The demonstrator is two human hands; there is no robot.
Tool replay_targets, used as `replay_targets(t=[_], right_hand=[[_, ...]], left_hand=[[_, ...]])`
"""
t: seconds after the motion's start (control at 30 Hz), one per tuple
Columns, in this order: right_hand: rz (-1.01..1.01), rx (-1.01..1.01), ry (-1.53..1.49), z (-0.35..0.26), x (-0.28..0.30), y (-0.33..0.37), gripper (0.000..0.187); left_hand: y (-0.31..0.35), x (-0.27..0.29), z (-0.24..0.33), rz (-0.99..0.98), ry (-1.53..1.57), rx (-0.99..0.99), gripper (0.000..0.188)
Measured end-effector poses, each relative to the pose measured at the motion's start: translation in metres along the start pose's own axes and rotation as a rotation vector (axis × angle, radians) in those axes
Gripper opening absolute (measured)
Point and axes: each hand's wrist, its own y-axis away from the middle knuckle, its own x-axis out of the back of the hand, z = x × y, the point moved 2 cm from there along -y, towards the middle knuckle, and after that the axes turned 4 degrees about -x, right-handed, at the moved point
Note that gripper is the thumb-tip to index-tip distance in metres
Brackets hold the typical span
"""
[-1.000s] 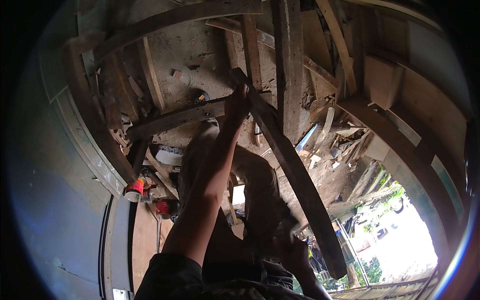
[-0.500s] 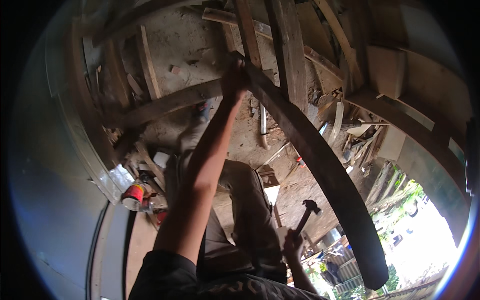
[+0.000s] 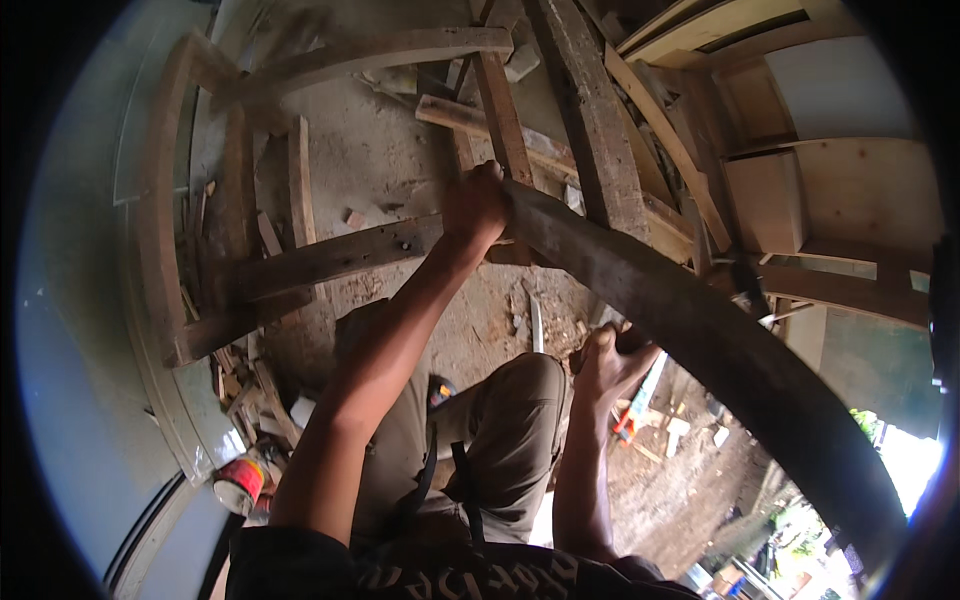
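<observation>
Your left hand point(image 3: 474, 208), upper centre, clasps the end of a timber beam point(image 3: 705, 312) slanting to lower right, likely heavy, stiff and best supported also at mid-length, while your right hand point(image 3: 608, 368), right of centre, apparently grips a partly hidden hammer point(image 3: 748, 284).

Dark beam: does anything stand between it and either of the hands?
Nothing visible by the left hand, which grips one end of the dark beam. The right hand shows beside the beam's edge; what lies between is unclear.

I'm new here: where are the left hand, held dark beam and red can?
Left hand point(image 3: 475, 210), head view: its back.
Held dark beam point(image 3: 705, 322), head view: broad face.
Red can point(image 3: 240, 485), head view: side wall.
</observation>
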Motion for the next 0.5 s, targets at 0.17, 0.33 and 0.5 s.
replay_targets(t=[0.17,0.33,0.5], right_hand=[[0.162,0.27,-0.173,0.009,-0.047,-0.034,0.071],[0.075,0.272,-0.245,0.002,-0.052,-0.041,0.057],[0.121,0.218,-0.176,-0.002,-0.05,-0.038,0.067]], left_hand=[[-0.007,-0.012,0.008,0.095,0.014,-0.138,0.02],[-0.011,0.0,0.012,0.037,-0.015,-0.1,0.02],[-0.027,-0.019,-0.011,0.117,-0.099,-0.277,0.022]])
